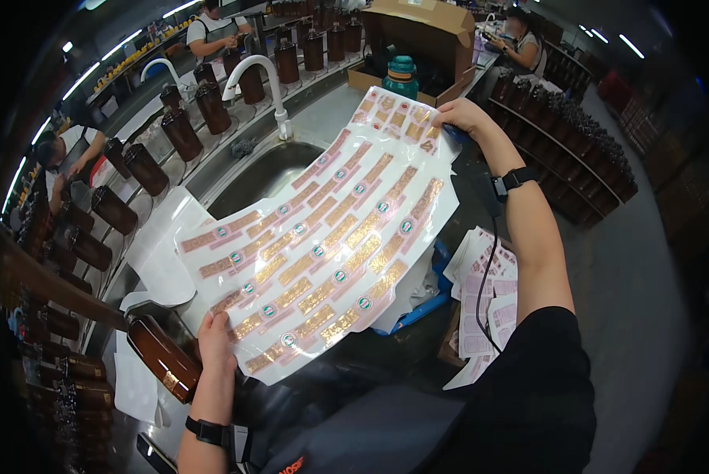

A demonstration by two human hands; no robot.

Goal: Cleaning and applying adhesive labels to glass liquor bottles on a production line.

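A large white sheet of stickers [319,249] with gold-and-pink strips and small round emblems is stretched out in front of me. My left hand [216,345] pinches its lower left edge, thumb on top. At the upper right, my right hand [463,118] grips a corner by a section with gold patches [394,118]; I cannot tell whether that section is a separate sheet. A brown glass bottle [163,357] lies tilted beside my left hand. Something dark and blue shows under my right hand, mostly hidden.
A metal sink [264,180] with a white faucet [279,99] is behind the sheet. Several brown bottles [182,134] line a conveyor. An open cardboard box [418,28] and a teal jar [401,77] stand far off. Printed sheets [489,296] lie right. Other people work beyond.
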